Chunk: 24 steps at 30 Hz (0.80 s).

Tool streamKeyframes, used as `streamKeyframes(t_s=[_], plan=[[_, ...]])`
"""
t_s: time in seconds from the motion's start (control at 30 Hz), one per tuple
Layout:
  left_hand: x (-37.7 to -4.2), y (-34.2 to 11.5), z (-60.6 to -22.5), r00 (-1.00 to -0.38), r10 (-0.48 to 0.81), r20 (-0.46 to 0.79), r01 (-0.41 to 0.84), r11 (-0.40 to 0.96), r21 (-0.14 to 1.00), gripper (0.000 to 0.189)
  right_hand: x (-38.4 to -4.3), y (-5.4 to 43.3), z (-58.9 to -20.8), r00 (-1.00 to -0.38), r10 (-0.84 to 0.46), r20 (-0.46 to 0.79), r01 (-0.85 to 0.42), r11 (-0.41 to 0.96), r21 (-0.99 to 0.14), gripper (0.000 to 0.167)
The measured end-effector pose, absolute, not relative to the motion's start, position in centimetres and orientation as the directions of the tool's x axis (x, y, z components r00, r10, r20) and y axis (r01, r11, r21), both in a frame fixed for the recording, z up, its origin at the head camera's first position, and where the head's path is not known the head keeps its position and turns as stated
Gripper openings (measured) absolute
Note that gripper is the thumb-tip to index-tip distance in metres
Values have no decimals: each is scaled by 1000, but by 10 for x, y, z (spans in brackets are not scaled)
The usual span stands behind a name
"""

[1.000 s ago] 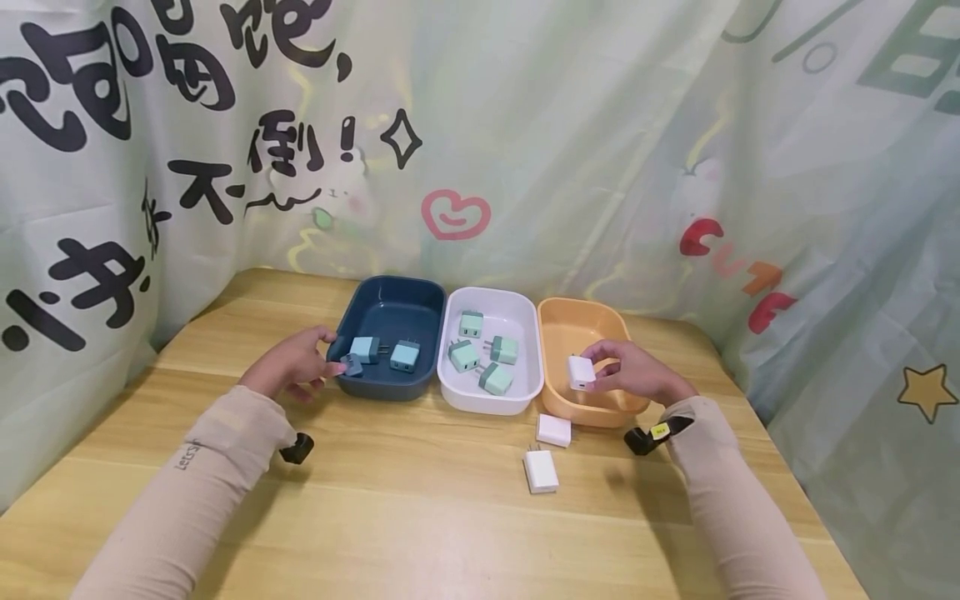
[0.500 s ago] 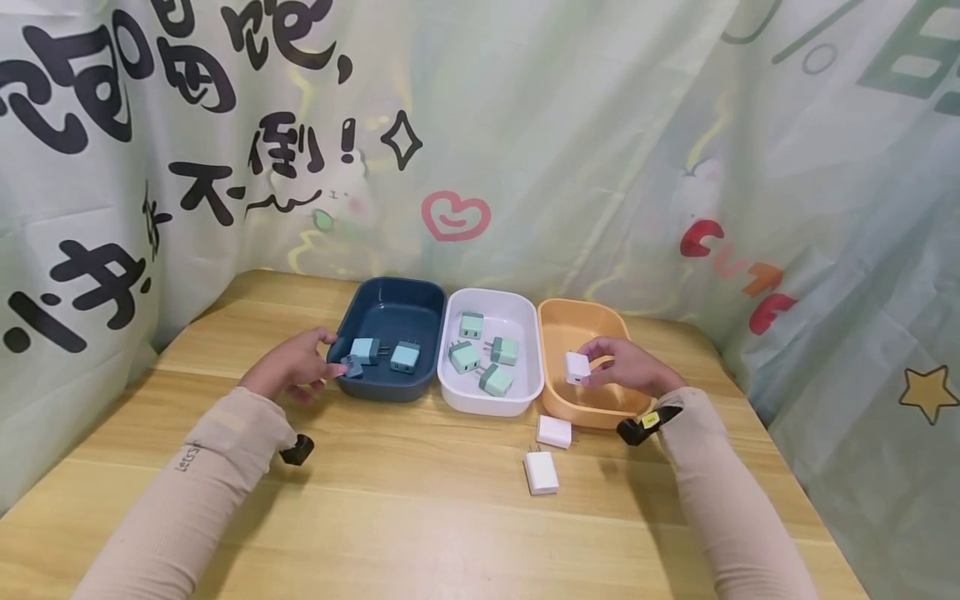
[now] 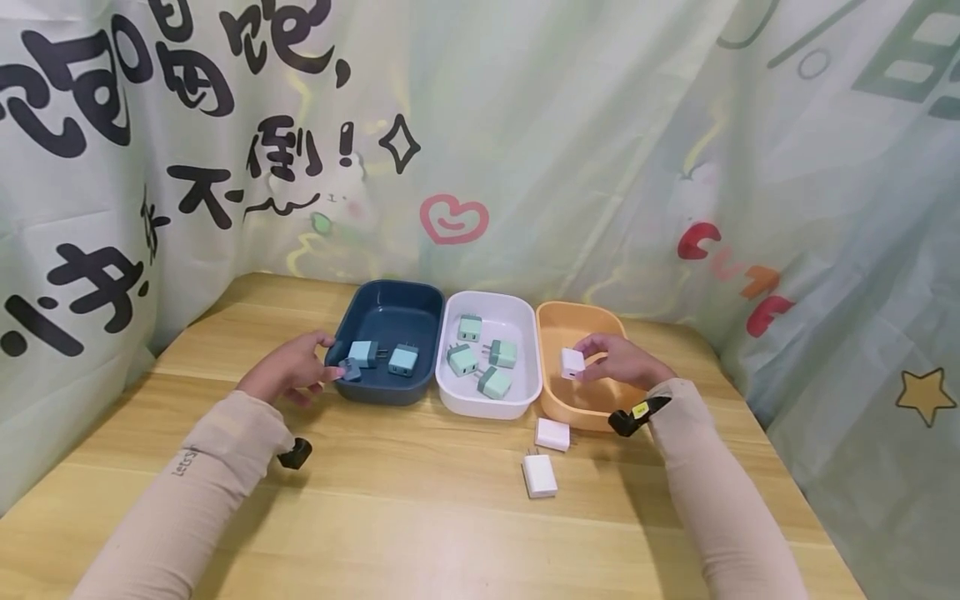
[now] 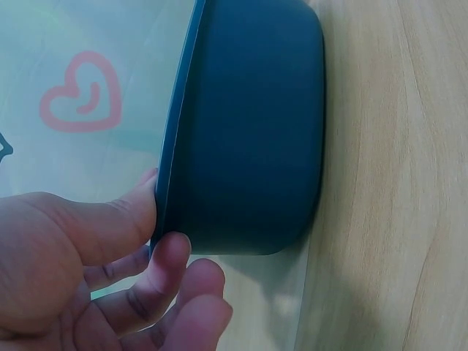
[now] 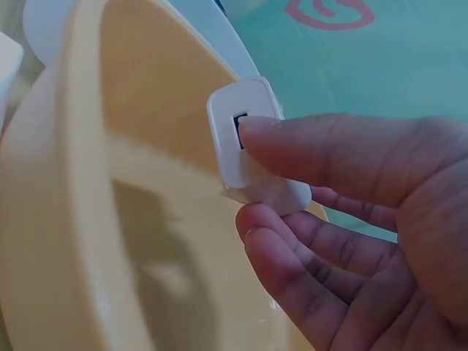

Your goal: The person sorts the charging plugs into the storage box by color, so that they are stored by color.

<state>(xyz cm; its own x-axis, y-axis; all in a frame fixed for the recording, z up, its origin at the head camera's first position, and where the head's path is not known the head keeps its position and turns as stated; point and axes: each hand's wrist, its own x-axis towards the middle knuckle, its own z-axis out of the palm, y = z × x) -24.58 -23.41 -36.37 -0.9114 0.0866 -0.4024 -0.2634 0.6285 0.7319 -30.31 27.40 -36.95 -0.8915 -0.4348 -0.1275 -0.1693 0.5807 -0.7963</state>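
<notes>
My right hand [image 3: 622, 362] pinches a white USB wall charger [image 5: 245, 135] between thumb and fingers, over the orange bin [image 3: 551, 321]. In the right wrist view my thumb lies across the charger's port. My left hand [image 3: 296, 367] grips the near left rim of the dark blue bin [image 4: 252, 124], thumb on the inner side and fingers outside. Inside that bin lie light blue chargers [image 3: 403, 360], one of them with its prongs toward the right. A darker blue piece [image 3: 350, 369] sits by my left thumb, partly hidden.
Between the two bins stands a white bin [image 3: 490, 410] holding several mint green chargers [image 3: 494, 382]. On the wooden table [image 3: 420, 517] in front lie two white chargers [image 3: 539, 476], one close to the orange bin. A printed curtain [image 3: 570, 167] hangs behind.
My right hand has shifted slightly left and away, carrying the white charger further over the orange bin. The left hand stays on the dark blue bin's rim.
</notes>
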Motion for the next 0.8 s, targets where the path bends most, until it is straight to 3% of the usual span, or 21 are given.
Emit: streamKeyframes(t_s=[0.8], plan=[[-246, -235, -364, -914, 86, -397, -261, 626, 735, 68, -335, 265, -373, -906, -399, -139, -148, 608, -780, 41]])
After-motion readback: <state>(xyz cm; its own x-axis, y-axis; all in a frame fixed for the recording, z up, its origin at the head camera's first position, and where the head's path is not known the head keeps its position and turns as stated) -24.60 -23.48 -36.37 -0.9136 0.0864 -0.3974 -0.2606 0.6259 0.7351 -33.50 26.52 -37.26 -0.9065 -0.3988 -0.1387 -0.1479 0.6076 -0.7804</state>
